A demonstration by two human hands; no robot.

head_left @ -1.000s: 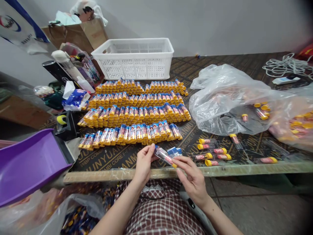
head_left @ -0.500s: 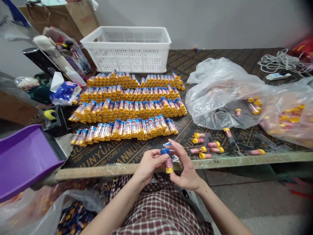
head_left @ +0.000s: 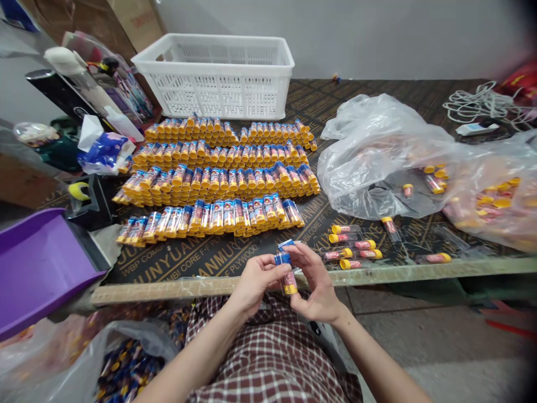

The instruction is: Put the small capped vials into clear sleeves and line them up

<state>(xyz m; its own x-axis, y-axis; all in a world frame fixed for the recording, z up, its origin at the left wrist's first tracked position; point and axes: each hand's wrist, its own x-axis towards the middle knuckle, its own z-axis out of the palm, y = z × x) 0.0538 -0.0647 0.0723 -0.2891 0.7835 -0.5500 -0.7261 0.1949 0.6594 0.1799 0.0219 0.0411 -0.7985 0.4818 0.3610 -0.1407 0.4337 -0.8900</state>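
My left hand [head_left: 257,281] pinches a small clear tube [head_left: 288,277] with a yellow cap at its lower end and pink print inside. Blue film or label wraps its upper part. Around the tube's right side curls my right hand [head_left: 318,284], its thumb by the yellow cap and its fingertips at the blue upper end. A blue-and-white printed piece [head_left: 286,244] shows just behind those fingertips; how it is held is partly hidden. Beyond my hands, stacked rows of blue-labelled tubes [head_left: 226,215] lie with their yellow ends towards me.
Several unlabelled yellow-capped tubes [head_left: 364,244] lie right of my hands, near clear plastic bags [head_left: 377,151]. A white basket [head_left: 222,92] stands behind the rows. At left are a tape dispenser [head_left: 94,204] and a purple dustpan [head_left: 37,268]. An open bag of tubes [head_left: 126,364] sits below the table edge.
The view has shifted slightly. My right fingers have closed in on the tube's upper end, and the blue film now covers more of its top. My left hand keeps its pinch.
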